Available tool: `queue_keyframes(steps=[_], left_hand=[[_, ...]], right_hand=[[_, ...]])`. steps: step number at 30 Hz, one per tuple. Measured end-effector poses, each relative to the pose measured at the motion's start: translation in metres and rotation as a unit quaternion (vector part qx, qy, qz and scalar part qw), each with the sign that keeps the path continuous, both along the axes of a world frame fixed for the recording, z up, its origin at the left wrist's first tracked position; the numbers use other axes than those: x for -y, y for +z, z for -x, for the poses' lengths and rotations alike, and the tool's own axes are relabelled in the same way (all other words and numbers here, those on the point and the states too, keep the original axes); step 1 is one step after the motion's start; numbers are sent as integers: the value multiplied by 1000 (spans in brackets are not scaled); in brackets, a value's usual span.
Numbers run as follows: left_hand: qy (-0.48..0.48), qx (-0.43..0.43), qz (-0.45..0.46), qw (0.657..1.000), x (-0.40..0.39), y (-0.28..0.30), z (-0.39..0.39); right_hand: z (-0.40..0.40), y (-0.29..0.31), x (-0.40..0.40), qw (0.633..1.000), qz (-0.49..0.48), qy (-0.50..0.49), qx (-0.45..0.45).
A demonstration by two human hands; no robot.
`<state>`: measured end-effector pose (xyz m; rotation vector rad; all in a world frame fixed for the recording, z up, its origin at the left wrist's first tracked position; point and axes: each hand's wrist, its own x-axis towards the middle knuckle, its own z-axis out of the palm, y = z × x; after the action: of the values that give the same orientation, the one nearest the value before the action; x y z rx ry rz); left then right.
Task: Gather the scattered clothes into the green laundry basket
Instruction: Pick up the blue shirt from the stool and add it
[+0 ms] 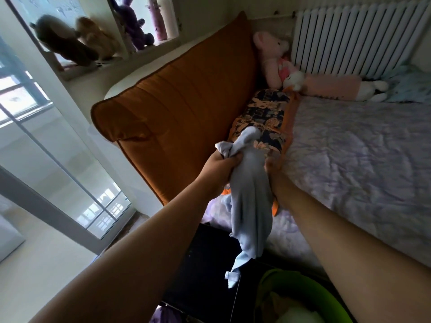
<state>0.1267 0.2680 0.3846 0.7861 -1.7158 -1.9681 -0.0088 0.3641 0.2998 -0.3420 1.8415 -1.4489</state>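
Note:
A light blue garment [249, 197] hangs bunched from my left hand [220, 167], which is clenched on its upper end above the bed edge. My right hand [271, 170] is mostly hidden behind the blue cloth; it touches an orange and navy patterned garment [265, 120] that lies along the bed beside the big cushion. Whether the right hand grips that cloth I cannot tell. The green laundry basket [310, 292] sits at the bottom edge below my arms, with pale clothes inside it.
A large rust-orange cushion [177, 108] leans against the wall left of the bed. The lilac bedspread [361, 159] stretches right. Pink plush toys [279, 61] and a white radiator [356, 36] are at the bed's head. A glass door [46, 148] stands left.

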Motion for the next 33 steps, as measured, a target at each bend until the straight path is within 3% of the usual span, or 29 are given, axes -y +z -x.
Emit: queue_keyframes(steps=[4,7,10,13,16,17,20,22,26,29,33], left_hand=[[64,-7,-53,997,6,14,14],[147,6,-68,987,25,-3,24],[181,139,-67,971,46,-42,27],[119,240,-88,959,37,-88,32],[-28,325,81,942,0,-118,31],[-59,318,92,942,-10,-126,30],[-169,286,-5,943,-47,-148,34],[-239,303,6,923,-62,-167,41],[-373,326,201,845,-93,-195,58],[-439,325,270,793,-120,-208,76],[-444,327,314,773,-148,-231,91]], right_hand=[[-23,-16,-27,996,-33,85,22],[-33,-25,-42,984,11,109,144],[-32,-25,-55,960,47,119,249],[-30,-34,-69,948,67,122,287],[-27,-53,-78,943,61,132,299],[-26,-58,-80,943,53,141,296],[-21,-81,-95,945,58,137,292],[-17,-96,-109,955,45,112,272],[-4,-127,-144,977,20,25,211],[7,-146,-174,973,31,-53,222],[11,-171,-201,970,26,-96,222]])
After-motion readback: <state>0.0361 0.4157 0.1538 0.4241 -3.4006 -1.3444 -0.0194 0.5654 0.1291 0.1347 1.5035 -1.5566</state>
